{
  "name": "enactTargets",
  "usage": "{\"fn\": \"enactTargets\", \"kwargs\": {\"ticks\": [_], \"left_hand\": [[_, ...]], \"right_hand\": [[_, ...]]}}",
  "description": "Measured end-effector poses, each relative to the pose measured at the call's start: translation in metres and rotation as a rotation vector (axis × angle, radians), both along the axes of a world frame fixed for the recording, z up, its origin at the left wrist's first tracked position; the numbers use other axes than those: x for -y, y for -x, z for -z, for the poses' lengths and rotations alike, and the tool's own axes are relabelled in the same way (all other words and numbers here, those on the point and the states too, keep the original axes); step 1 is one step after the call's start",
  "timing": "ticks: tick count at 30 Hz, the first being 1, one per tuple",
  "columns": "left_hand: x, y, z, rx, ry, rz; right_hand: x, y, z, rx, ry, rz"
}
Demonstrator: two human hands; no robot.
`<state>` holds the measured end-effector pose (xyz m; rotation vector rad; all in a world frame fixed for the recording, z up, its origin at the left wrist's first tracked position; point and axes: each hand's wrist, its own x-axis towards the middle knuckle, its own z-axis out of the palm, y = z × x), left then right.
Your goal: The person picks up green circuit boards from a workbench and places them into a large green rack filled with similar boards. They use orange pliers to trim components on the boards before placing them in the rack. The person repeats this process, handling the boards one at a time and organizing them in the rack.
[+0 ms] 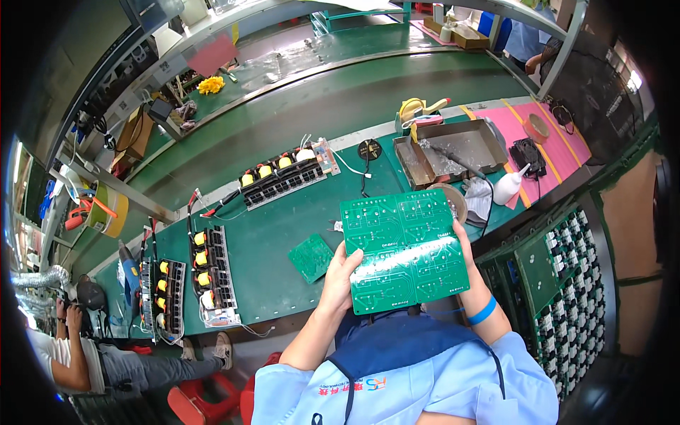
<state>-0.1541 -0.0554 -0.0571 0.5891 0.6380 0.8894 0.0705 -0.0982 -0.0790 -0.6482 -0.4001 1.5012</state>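
A large green circuit board panel is held up in front of me, above the bench's near edge. My left hand grips its left edge, thumb lying on the face. On the opposite side my right hand holds the right edge, most of its fingers hidden behind the panel. Light glares across the panel's middle. A smaller green circuit board lies flat on the green bench top, just left of my left hand. Around my right forearm sits a blue wrist strap.
Wired assemblies with yellow components stand on the bench, with more at the left. A metal tray, a white bottle and pink mats are at right. Racked boards stand lower right. Another person sits left.
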Motion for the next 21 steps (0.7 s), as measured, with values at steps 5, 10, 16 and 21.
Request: {"fn": "enactTargets", "kwargs": {"ticks": [5,10,16,21], "left_hand": [[-0.001,0.000,0.003,-0.008,0.005,-0.048],[-0.002,0.000,0.006,0.005,0.016,-0.063],[-0.004,0.001,0.006,0.091,0.050,-0.046],[-0.003,0.000,0.007,0.115,0.047,-0.058]], "right_hand": [[-0.004,-0.003,0.004,-0.042,0.044,-0.055],[-0.008,-0.003,-0.001,-0.090,0.035,-0.121],[-0.014,-0.004,0.002,-0.091,0.026,-0.149],[-0.016,-0.005,0.004,-0.097,0.063,-0.169]]}}
